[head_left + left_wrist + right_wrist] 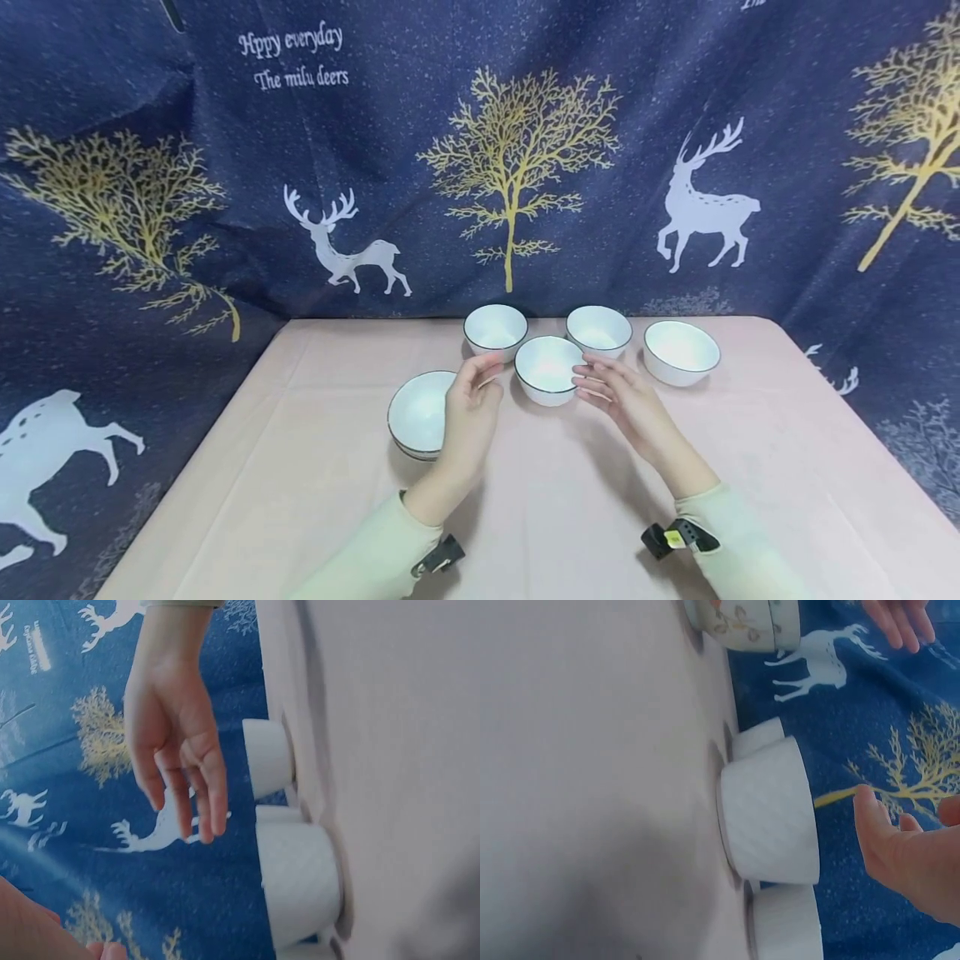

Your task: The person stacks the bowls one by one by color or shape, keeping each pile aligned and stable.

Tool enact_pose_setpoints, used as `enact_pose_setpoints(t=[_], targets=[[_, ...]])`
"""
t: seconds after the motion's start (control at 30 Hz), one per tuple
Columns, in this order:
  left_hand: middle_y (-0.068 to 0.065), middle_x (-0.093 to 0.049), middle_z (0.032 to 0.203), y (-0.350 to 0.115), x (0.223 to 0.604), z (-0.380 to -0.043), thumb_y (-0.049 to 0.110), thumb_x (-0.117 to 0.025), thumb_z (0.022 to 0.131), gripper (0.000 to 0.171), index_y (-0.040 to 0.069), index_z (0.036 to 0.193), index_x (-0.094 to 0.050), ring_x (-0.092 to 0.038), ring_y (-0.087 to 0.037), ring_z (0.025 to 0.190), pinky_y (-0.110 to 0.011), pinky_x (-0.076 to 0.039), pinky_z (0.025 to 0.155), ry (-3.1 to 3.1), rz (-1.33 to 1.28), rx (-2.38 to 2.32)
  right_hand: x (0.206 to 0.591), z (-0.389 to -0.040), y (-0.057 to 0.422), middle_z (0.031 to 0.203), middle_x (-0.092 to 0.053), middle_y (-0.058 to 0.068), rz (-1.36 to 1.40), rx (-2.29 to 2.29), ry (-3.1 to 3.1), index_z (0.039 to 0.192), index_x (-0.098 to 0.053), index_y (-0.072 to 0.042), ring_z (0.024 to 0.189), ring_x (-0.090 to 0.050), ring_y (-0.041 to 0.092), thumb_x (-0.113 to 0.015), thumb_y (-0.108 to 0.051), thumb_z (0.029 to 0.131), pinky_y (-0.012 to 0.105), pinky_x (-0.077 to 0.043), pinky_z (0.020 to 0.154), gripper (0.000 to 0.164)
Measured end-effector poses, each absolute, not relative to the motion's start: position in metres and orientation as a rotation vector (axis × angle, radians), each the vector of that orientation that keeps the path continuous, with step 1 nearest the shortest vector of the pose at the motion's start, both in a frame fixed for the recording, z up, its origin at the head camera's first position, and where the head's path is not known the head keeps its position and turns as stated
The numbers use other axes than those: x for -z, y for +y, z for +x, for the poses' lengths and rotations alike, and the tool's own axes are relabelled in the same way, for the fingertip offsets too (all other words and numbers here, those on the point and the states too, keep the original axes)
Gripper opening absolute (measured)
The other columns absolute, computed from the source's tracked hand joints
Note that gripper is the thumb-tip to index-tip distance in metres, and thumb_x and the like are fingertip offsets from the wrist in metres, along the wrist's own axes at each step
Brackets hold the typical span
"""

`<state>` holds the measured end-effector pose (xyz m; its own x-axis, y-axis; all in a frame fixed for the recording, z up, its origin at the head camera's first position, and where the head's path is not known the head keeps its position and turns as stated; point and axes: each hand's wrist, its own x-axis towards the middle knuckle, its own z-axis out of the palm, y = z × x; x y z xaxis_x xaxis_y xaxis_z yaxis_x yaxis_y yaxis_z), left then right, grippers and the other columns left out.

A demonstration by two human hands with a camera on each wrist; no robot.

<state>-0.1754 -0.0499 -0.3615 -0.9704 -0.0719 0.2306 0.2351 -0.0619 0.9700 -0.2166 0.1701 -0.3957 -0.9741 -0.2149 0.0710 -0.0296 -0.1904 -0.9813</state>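
A white bowl with a dark rim stands upright on the table between my two hands. My left hand is raised at its left, fingers loosely bent and holding nothing. At its right is my right hand, fingers spread and slightly curved; the fingertips overlap the rim in the head view. The right wrist view shows a gap between my right hand and the ribbed side of this bowl. Partly behind my left hand stands a stack of bowls, whose outside carries a floral pattern in the right wrist view.
Two more white bowls stand behind the middle one, one at the back left and one at the back right. Another bowl is farther right. A pink cloth covers the table; a blue deer-print curtain hangs behind.
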Motion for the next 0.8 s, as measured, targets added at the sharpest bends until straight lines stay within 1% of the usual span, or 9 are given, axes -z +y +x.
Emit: enact_pose_setpoints(t=[0.13, 0.33, 0.4, 0.53, 0.6, 0.67, 0.73, 0.8], targets=[[-0.017, -0.050, 0.137, -0.035, 0.369, -0.182, -0.006, -0.043, 0.091, 0.039, -0.001, 0.129, -0.052, -0.045, -0.031, 0.130, -0.039, -0.041, 0.109, -1.976, -0.208, 2.166, 0.397, -0.218, 0.176, 0.127, -0.054, 0.016, -0.245, 2.329, 1.947, 0.141, -0.027, 0.013, 0.115, -0.059, 0.020, -0.037, -0.019, 0.106, 0.033, -0.048, 0.102, 0.049], [-0.018, -0.034, 0.150, -0.016, 0.383, -0.190, -0.001, -0.041, 0.093, 0.045, 0.001, 0.138, -0.043, -0.034, -0.037, 0.137, -0.045, -0.033, 0.114, -1.997, -0.205, 2.171, 0.401, -0.223, 0.185, 0.127, -0.055, 0.012, -0.153, 2.374, 1.944, 0.144, -0.026, 0.010, 0.115, -0.058, 0.018, -0.038, -0.022, 0.106, 0.033, -0.047, 0.104, 0.051], [-0.017, -0.031, 0.152, -0.012, 0.388, -0.193, 0.001, -0.041, 0.094, 0.047, 0.004, 0.141, -0.040, -0.030, -0.036, 0.139, -0.044, -0.030, 0.115, -2.005, -0.176, 2.176, 0.401, -0.225, 0.186, 0.123, -0.059, 0.008, -0.123, 2.398, 1.926, 0.143, -0.025, 0.010, 0.114, -0.059, 0.018, -0.037, -0.020, 0.106, 0.032, -0.047, 0.104, 0.050], [-0.015, -0.025, 0.155, -0.005, 0.397, -0.199, 0.003, -0.040, 0.097, 0.051, 0.007, 0.147, -0.030, -0.024, -0.034, 0.143, -0.042, -0.026, 0.117, -1.971, -0.130, 2.239, 0.404, -0.229, 0.188, 0.117, -0.061, 0.003, -0.067, 2.426, 1.895, 0.144, -0.024, 0.010, 0.113, -0.060, 0.016, -0.037, -0.019, 0.105, 0.032, -0.046, 0.105, 0.050], [-0.016, -0.023, 0.156, -0.002, 0.400, -0.202, 0.004, -0.039, 0.097, 0.053, 0.005, 0.148, -0.026, -0.022, -0.034, 0.143, -0.042, -0.024, 0.118, -1.940, -0.106, 2.266, 0.405, -0.231, 0.188, 0.119, -0.060, 0.005, -0.036, 2.412, 1.911, 0.145, -0.023, 0.009, 0.113, -0.059, 0.015, -0.037, -0.019, 0.105, 0.032, -0.045, 0.106, 0.050], [-0.016, -0.023, 0.156, 0.001, 0.402, -0.204, 0.005, -0.039, 0.097, 0.054, 0.005, 0.149, -0.024, -0.022, -0.035, 0.143, -0.043, -0.024, 0.118, -1.934, -0.060, 2.264, 0.407, -0.234, 0.189, 0.127, -0.055, 0.012, -0.010, 2.383, 1.936, 0.146, -0.022, 0.008, 0.115, -0.057, 0.016, -0.035, -0.018, 0.106, 0.034, -0.042, 0.108, 0.050], [-0.015, -0.023, 0.157, 0.003, 0.403, -0.205, 0.007, -0.040, 0.097, 0.055, 0.005, 0.150, -0.023, -0.023, -0.035, 0.143, -0.044, -0.024, 0.118, -1.944, -0.009, 2.252, 0.409, -0.238, 0.188, 0.137, -0.046, 0.020, 0.018, 2.349, 1.953, 0.147, -0.020, 0.007, 0.119, -0.055, 0.018, -0.033, -0.018, 0.106, 0.036, -0.040, 0.110, 0.050], [-0.014, -0.022, 0.157, 0.004, 0.404, -0.207, 0.008, -0.040, 0.098, 0.056, 0.006, 0.151, -0.022, -0.023, -0.035, 0.143, -0.044, -0.024, 0.118, -1.957, 0.035, 2.247, 0.411, -0.242, 0.187, 0.144, -0.036, 0.026, 0.038, 2.319, 1.958, 0.148, -0.018, 0.006, 0.123, -0.051, 0.021, -0.031, -0.017, 0.106, 0.037, -0.037, 0.112, 0.050]])
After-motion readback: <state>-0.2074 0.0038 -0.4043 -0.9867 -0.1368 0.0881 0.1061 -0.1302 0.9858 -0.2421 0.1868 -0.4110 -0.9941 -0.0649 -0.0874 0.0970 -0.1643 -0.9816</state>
